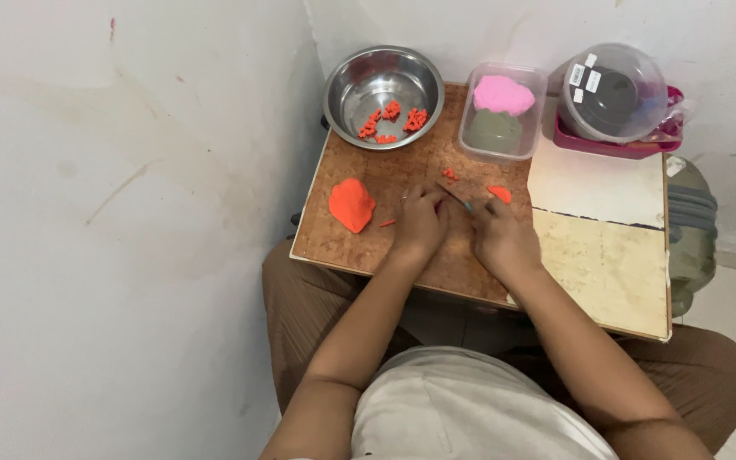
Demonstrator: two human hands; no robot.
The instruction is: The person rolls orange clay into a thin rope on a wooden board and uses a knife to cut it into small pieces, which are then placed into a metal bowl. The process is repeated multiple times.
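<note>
A round clear plastic tub with a dark inside (pixel 613 92) lies tilted at the far right corner of the small wooden table (pixel 606 255), resting in a pink plastic tray (pixel 615 146). Two small white rectangular labels (pixel 585 77) with dark print are stuck on the tub's top left, side by side. Just left of the tub stands a clear rectangular plastic box (pixel 503 113) holding pink and grey-green lumps.
</note>
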